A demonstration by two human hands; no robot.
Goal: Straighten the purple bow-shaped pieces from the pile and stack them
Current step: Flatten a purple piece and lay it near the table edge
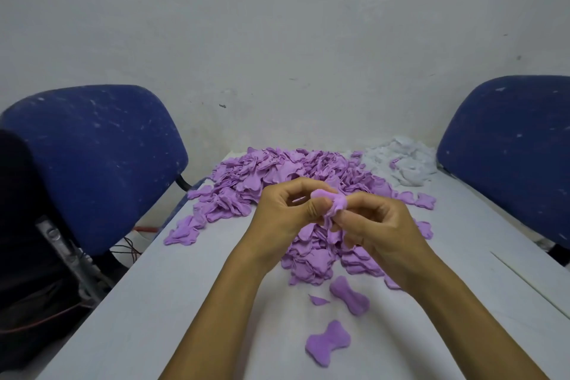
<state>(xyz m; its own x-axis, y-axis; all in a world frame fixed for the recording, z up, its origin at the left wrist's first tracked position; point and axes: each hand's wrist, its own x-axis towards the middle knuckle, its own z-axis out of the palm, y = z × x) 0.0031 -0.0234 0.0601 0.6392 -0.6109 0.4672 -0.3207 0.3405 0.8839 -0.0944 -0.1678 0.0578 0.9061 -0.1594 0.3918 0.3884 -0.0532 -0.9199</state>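
A big pile of purple bow-shaped pieces (277, 176) covers the far middle of the white table (160, 302). Over the pile's near part, my left hand (287, 210) and my right hand (376, 225) both pinch one crumpled purple piece (334, 202) between thumbs and fingertips. A smaller heap of purple pieces (314, 259) lies under my hands. Two flat bow pieces lie apart near me: one (350, 295) right of centre, another (327, 342) closer to the front. A small purple scrap (317, 299) rests beside them.
A heap of white pieces (401, 163) sits at the far right of the table. Blue chair backs stand at the left (92, 163) and right (509, 151). Dark equipment and cables fill the floor at left (46, 271). A plain wall rises behind.
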